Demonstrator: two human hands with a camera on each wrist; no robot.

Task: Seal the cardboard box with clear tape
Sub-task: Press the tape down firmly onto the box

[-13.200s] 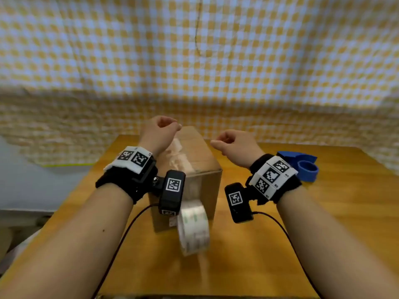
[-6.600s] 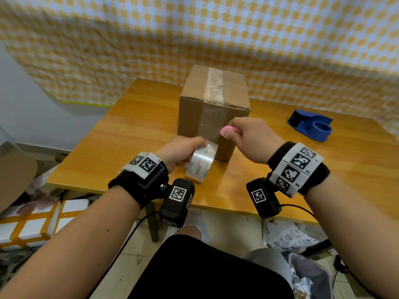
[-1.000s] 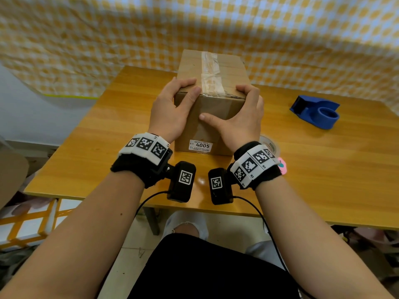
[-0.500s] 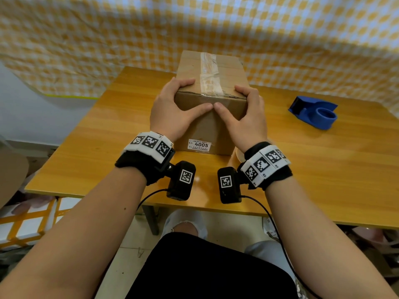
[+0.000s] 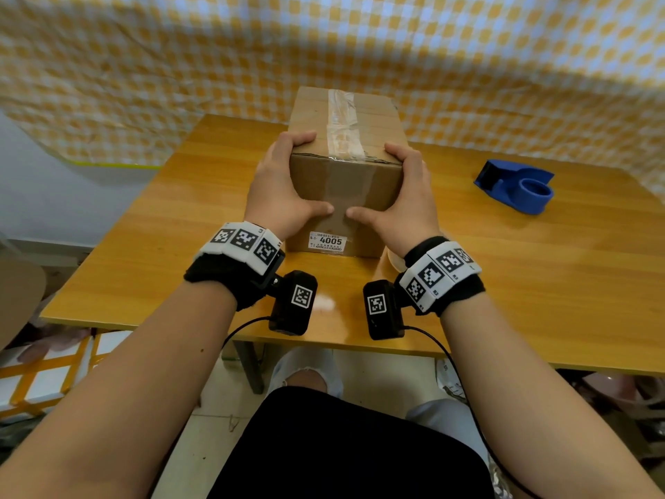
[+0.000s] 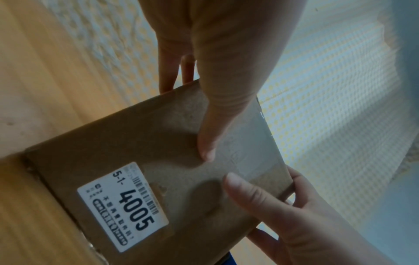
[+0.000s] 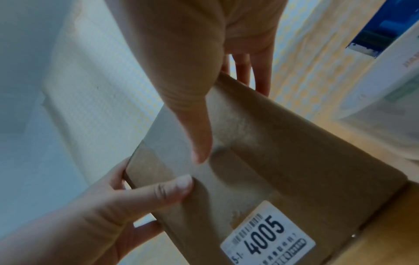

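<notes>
**Both hands clasped around the taped box**

Standing upright on the wooden table [image 5: 503, 282], toward its far edge and close to the yellow checked cloth [image 5: 144, 84]: the cardboard box [image 5: 363, 113]. Running along the middle of its top and down over the near face: a strip of clear tape [image 5: 340, 120], wrinkled on top, smoother on the front. Low on the near face, a white label [image 5: 328, 242] reading 4005.

Wrapped around the box's left near corner: the left hand [image 5: 280, 196], fingers curled over the top edge and down the left side, thumb laid flat across the near face. Mirrored on the right corner: the right hand [image 5: 403, 203], fingers hooked over the top edge, thumb pressed flat on the front. Thumb tips close together, not quite touching, at the lower end of the tape strip; seen from the left wrist and right wrist views as well, each thumb flat against the cardboard.

Partly hidden behind the right wrist, just beside the box's near right corner: a roll of tape [image 5: 395, 260]. Well apart to the right on the table: a blue tape dispenser [image 5: 518, 190].
</notes>
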